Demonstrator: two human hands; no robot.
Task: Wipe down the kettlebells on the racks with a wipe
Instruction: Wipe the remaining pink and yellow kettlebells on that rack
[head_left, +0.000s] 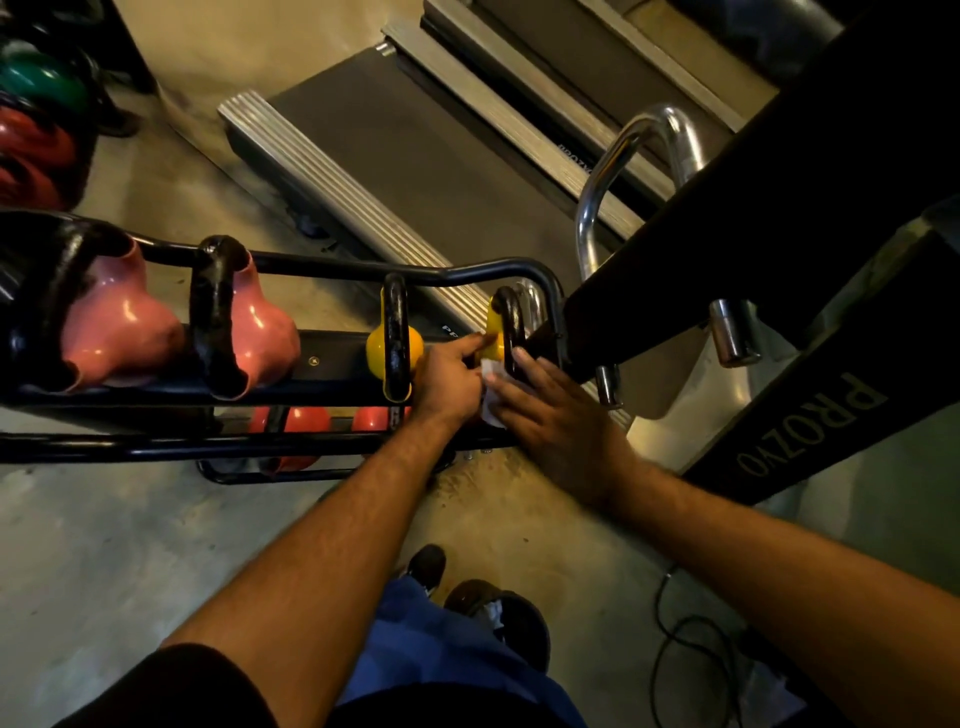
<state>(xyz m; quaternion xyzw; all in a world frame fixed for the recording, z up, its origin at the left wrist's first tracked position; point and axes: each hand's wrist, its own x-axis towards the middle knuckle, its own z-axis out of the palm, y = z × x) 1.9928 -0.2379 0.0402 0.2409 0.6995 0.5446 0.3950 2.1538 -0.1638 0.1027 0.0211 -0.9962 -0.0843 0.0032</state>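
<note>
Two hands meet at the far right end of the upper shelf, and we start from what they hold. Our left hand (451, 375) is curled, fingers pinching the near edge of the white wipe (491, 396), with its fingertips reaching on toward the yellow body of the end kettlebell (496, 332). Our right hand (553, 410) lies flat with straight fingers, pressing the wipe from the right, its fingertips touching the kettlebell's black handle (511, 332). So the wipe sits between the two hands, just below the handle, and the kettlebell lies directly ahead of the grip, farther from us. Its handle runs lengthwise away from us, across the shelf, so we judge the next stroke should travel along that line, up and over the loop. Both hands are about equally near; the right covers the handle, the left the body. Just to the left stands a second yellow kettlebell (395, 345), then two pink kettlebells (260, 327), all on the same rack (322, 265). Red kettlebells (301, 418) sit on the shelf below. Beyond the rack lies a treadmill (395, 140).
</note>
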